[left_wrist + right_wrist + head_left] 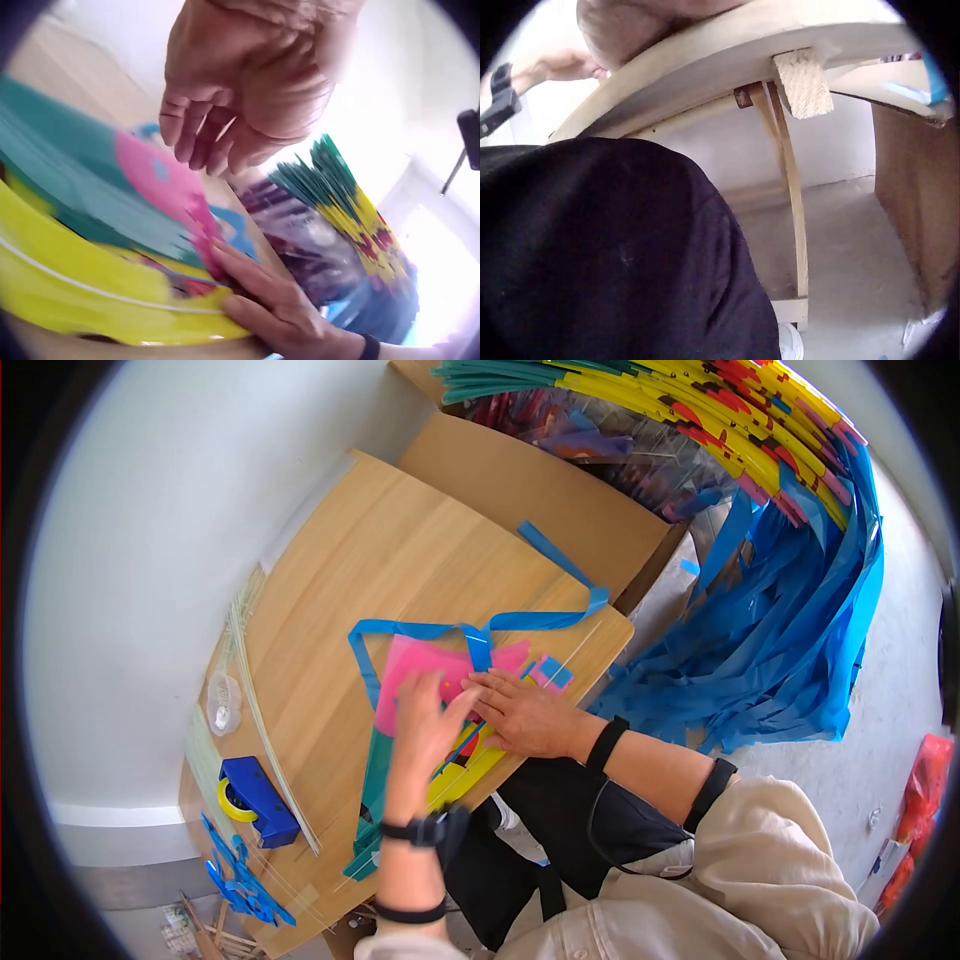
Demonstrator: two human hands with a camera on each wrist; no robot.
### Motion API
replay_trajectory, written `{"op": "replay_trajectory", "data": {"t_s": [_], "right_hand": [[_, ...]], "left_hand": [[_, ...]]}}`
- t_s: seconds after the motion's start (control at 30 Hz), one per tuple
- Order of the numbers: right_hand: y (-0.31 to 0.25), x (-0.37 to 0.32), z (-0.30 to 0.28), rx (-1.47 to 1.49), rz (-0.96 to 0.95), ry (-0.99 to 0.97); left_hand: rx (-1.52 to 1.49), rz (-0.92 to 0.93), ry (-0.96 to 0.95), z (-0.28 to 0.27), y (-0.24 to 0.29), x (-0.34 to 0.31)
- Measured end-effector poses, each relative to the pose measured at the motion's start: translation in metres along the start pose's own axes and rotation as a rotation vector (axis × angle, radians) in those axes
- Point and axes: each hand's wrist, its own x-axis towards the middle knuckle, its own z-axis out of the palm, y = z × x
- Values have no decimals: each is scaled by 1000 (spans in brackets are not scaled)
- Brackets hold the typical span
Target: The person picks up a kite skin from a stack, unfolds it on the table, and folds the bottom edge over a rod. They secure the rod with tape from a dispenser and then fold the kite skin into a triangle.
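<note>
A folded kite of thin teal, pink and yellow sheet (401,660) lies on the wooden table near its front edge. My right hand (535,715) rests on it, fingers extended over the pink and yellow part. Above the kite's left side my left hand (425,725) is raised, slightly blurred, with its fingers loosely bent and nothing in them. In the left wrist view, that hand (247,90) hangs over the kite (97,195), apart from it. A blue ribbon (425,629) runs from the pink end across the tabletop. The right wrist view shows mostly the table's underside and a dark trouser leg.
A blue tape dispenser (262,800), blue clips (240,880), thin pale rods (265,710) and a small clear container (223,703) lie along the table's left side. Beyond it stands a cardboard box (530,490). A bundle of similar kites (690,410) with blue tails hangs at right.
</note>
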Motion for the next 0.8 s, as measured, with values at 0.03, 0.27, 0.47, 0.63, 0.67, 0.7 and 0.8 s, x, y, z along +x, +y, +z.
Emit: {"op": "replay_trajectory", "data": {"t_s": [0.03,0.27,0.47,0.63,0.67,0.7,0.8], "right_hand": [[-1,0,-4,37,17,-33],[3,-2,-12,68,-2,-112],[2,-2,-1,33,3,51],[1,-3,4,-10,22,-41],[1,-2,3,-41,19,-73],[1,-2,3,-36,8,-68],[0,-1,1,0,14,-72]], "left_hand": [[55,-76,-44,12,14,23],[-63,-274,26,72,20,77],[-1140,-272,356,36,18,51],[-1561,-205,676,-34,-46,-30],[-1529,-216,726,-48,-63,-55],[-1497,-228,777,-62,-80,-81],[-1364,-337,915,-86,-145,-163]]}}
